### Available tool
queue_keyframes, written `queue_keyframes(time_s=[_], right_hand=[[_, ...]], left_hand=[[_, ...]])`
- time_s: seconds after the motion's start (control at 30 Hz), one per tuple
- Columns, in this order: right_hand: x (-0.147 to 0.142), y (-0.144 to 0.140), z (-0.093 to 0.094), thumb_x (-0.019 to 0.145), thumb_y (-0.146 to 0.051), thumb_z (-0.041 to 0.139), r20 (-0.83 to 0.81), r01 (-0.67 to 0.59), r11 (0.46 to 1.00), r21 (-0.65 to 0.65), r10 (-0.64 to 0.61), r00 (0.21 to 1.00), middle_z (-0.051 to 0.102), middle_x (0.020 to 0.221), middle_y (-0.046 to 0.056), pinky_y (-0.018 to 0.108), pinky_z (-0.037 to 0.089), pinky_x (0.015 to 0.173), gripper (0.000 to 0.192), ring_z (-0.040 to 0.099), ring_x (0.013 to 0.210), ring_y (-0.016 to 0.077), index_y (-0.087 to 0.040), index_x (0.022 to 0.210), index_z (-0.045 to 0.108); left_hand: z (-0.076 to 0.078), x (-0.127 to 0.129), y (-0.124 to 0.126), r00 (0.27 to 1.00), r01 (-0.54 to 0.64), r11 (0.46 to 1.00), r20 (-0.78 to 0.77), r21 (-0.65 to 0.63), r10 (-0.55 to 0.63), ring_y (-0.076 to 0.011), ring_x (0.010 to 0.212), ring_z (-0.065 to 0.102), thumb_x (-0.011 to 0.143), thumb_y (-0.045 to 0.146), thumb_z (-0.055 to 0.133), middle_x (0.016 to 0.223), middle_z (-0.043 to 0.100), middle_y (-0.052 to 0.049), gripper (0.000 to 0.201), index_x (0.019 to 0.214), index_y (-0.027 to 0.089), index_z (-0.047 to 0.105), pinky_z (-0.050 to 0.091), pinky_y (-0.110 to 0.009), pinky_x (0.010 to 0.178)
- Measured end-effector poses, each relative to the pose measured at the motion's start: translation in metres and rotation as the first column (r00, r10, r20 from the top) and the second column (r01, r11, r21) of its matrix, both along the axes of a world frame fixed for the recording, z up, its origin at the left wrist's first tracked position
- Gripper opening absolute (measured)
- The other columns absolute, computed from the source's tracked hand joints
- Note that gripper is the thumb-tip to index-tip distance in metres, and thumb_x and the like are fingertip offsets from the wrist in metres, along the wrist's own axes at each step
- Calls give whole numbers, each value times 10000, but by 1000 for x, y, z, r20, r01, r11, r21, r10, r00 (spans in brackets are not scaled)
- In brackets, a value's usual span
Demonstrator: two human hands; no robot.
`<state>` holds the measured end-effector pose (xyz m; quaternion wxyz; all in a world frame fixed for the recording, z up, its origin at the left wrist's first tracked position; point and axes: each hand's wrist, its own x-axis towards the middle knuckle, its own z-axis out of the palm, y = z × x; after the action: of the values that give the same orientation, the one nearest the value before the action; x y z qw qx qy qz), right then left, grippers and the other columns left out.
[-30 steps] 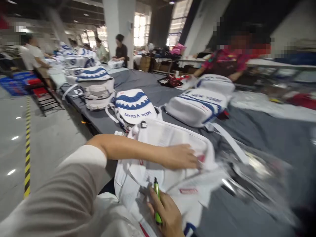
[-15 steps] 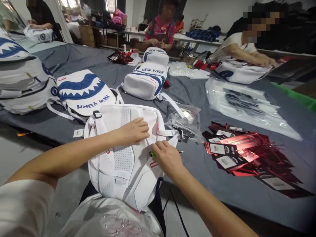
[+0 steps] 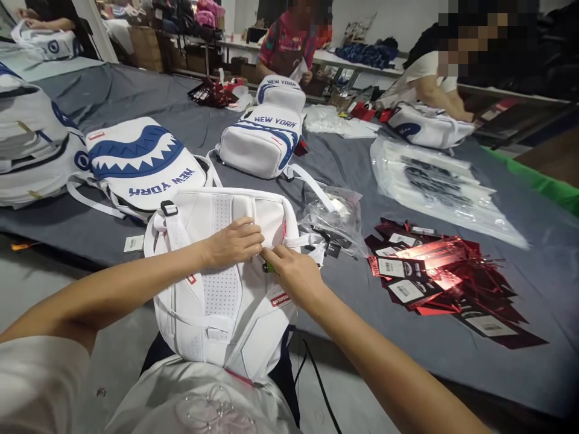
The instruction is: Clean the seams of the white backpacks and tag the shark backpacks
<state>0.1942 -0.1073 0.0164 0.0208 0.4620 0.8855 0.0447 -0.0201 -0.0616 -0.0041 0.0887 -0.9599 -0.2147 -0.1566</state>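
Backpack [image 3: 222, 292] beneath left hand [image 3: 236, 242], beneath right hand [image 3: 296, 274] holding green tool [image 3: 270, 267]

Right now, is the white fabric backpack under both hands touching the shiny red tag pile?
Apart: the head view shows grey cloth between white backpack and red tag pile.

Left fingers [image 3: 252, 237] on white backpack [image 3: 221, 292], right fingers [image 3: 281, 255] around green marker [image 3: 270, 267].
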Motion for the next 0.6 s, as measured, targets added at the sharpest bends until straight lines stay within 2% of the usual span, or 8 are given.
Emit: queue_keyframes(time_s=[0.07,0.17,0.23,0.37,0.47,0.53,0.6], right_hand=[[1,7,1,894,-78,495,-18,8,998,-57,-9,1000,685,900,25,300,234,536,316,599,713,158,-254,1107,648],[2,17,-3,840,-74,562,-94,39,992,-118,-51,994,711,883,-7,273,267,560,289,640,738,157,-267,1019,681],[1,23,-8,836,-82,574,-110,72,988,-134,-87,990,721,874,-9,257,292,570,237,659,754,167,-255,952,688],[-4,23,-18,832,-54,550,-96,134,989,-68,-140,985,716,962,4,242,279,512,244,655,692,155,-241,914,683],[-4,14,-25,831,-57,556,-113,136,991,19,-133,985,678,1087,33,226,248,451,232,634,652,132,-223,952,664],[-2,10,-29,837,-76,571,-128,121,990,70,-111,986,656,1104,49,213,238,427,189,633,665,132,-204,957,642],[-1,10,-33,850,-107,588,-115,101,989,112,-88,989,649,1066,51,210,230,416,129,631,668,137,-194,938,623]], left_hand=[[0,1,2,1000,-6,1000,-1,-8,6,-211,1209,497,1003,294,427,1134,659,-74,230,1029,203,637,267,-431,1181],[1,3,4,1000,10,1000,7,-19,-9,-214,1175,517,992,326,460,1115,663,-82,226,1035,213,651,323,-409,1153],[2,4,7,999,39,999,7,19,-39,-220,1140,538,981,321,481,1118,668,-89,213,1018,217,664,359,-400,1125],[2,3,11,998,53,987,-25,152,-50,-239,1132,554,965,241,484,1128,675,-102,217,1032,191,684,385,-401,1093],[-2,-1,7,998,56,980,-15,191,-54,-261,1215,527,964,299,506,1204,655,-121,275,1114,140,672,349,-411,1134],[-7,-7,4,999,-22,982,53,188,13,-271,1298,478,971,381,502,1310,609,-133,369,1210,130,629,311,-432,1169],[-12,-15,3,966,-220,965,173,144,194,-285,1363,422,971,470,482,1407,544,-145,467,1282,135,576,282,-469,1187]])
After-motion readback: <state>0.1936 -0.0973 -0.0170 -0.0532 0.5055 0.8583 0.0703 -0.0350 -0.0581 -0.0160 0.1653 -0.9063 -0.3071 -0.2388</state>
